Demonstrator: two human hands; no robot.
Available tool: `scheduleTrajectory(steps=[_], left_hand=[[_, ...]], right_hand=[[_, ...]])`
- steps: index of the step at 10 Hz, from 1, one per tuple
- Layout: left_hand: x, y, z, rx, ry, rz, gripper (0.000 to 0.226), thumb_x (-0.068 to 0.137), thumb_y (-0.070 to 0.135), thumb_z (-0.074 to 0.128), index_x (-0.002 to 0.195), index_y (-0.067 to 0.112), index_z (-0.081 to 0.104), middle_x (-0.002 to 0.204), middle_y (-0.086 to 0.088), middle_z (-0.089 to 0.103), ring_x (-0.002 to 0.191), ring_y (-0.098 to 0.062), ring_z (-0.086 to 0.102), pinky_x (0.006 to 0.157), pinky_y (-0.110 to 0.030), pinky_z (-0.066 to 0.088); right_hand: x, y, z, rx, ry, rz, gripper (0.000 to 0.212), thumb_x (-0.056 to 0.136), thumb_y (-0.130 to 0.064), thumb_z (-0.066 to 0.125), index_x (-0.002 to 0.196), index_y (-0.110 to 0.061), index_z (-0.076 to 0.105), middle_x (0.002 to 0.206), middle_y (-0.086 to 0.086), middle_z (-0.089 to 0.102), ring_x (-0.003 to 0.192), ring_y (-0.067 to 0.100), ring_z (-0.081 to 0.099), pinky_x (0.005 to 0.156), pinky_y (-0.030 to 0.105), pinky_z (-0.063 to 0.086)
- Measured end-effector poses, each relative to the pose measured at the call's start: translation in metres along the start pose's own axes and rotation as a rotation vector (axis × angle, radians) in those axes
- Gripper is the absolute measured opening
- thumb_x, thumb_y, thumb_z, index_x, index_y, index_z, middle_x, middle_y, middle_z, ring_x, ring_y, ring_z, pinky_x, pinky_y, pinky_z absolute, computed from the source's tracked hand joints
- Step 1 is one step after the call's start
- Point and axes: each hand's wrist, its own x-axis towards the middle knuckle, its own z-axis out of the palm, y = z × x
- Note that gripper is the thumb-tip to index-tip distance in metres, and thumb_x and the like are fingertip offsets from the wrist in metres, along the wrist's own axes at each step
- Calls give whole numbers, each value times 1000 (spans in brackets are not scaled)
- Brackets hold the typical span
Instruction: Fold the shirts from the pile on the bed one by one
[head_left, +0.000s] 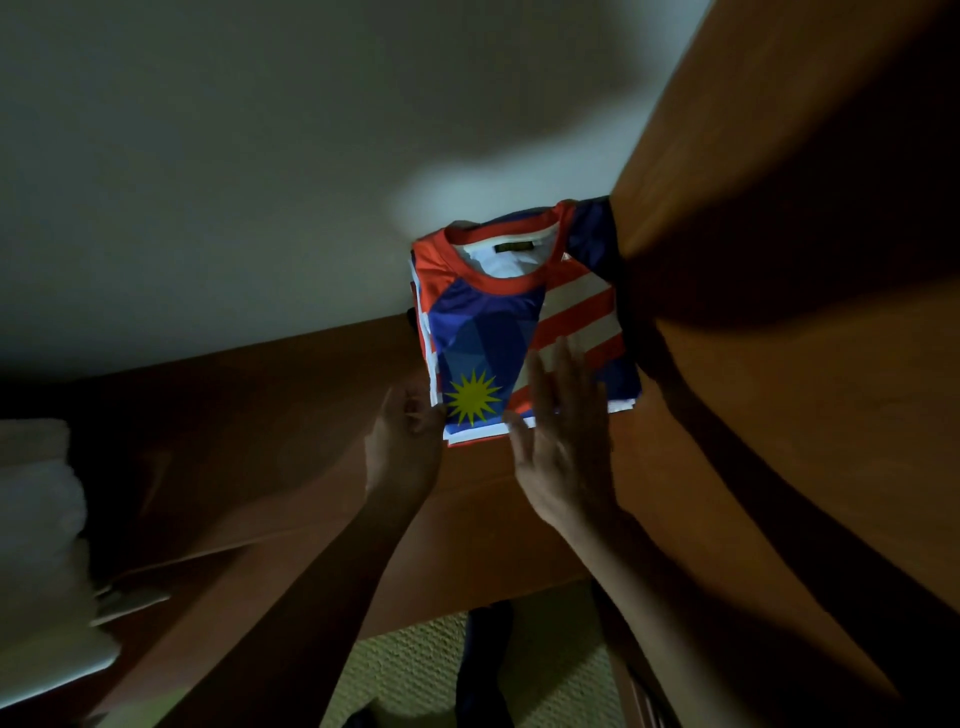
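Dim room, head view. We see a white wall (260, 156) above a smooth brown wooden shelf (311, 441), and a panel of the same wood (779, 208) rising at the right. We count one folded shirt (483, 338), lying flat on the shelf against the wall and touching the panel. It forms a rough rectangle of glossy fabric, with a blue front, a red round collar (514, 280), red and white stripes (576, 312) and one yellow many-pointed star (472, 397). The neck label (514, 246) is dark with yellow marks, and its writing is too small to read.

We count two hands. The right hand (561, 441) rests on the shirt's near right part with its fingers spread. The left hand (402, 441) meets the near left corner, and we cannot tell whether it pinches the cloth. White folded fabric (41, 519) lies at the far left. Textured yellow-green carpet (415, 670) shows below.
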Motion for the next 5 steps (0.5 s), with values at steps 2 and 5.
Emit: scheduleTrajectory(steps=[2, 5], left_hand=[[-1, -12, -4, 98, -9, 63, 17, 97, 20, 62, 112, 15, 67, 102, 1, 69, 94, -17, 61, 67, -28, 30], [-23, -14, -38, 109, -29, 66, 29, 98, 26, 64, 125, 17, 68, 121, -6, 71, 112, -29, 65, 78, -28, 37]], right_hand=[[11, 16, 41, -99, -162, -52, 73, 105, -49, 43, 166, -19, 13, 174, 5, -2, 160, 28, -4, 126, 58, 13], [21, 6, 9, -81, -249, -19, 65, 107, -44, 33, 164, -21, 14, 173, 8, 3, 159, 31, 2, 125, 60, 16]])
